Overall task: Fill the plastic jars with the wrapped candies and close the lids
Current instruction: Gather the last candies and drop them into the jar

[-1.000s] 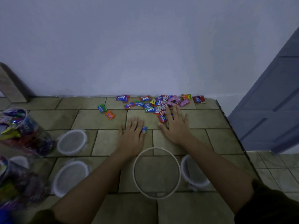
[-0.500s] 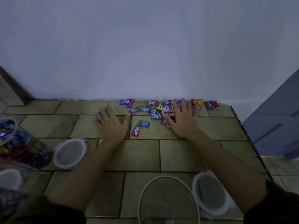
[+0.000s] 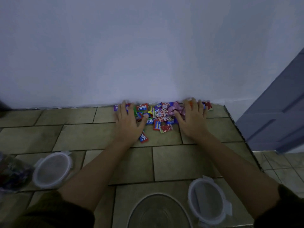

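Note:
A heap of wrapped candies [image 3: 160, 115] lies on the tiled floor against the white wall. My left hand [image 3: 127, 123] lies flat at the heap's left end, fingers straight over some candies. My right hand [image 3: 192, 120] lies flat at the right end, fingers spread on the pink and orange wrappers. One red and blue candy [image 3: 143, 137] sits apart, just below my left thumb. An empty clear jar [image 3: 158, 211] stands open at the bottom centre. A filled jar [image 3: 11, 173] shows at the left edge, blurred.
Two clear lids lie on the floor, one lid [image 3: 52, 169] at the left and one lid [image 3: 208, 200] right of the empty jar. The raised tiled ledge [image 3: 238, 129] ends at the right. A grey door [image 3: 279, 112] stands beyond it.
Both hands have reached farther to the wall and closed in on the candies from left and right, bunching them together. The view has tipped forward, so the jar and lids sit lower.

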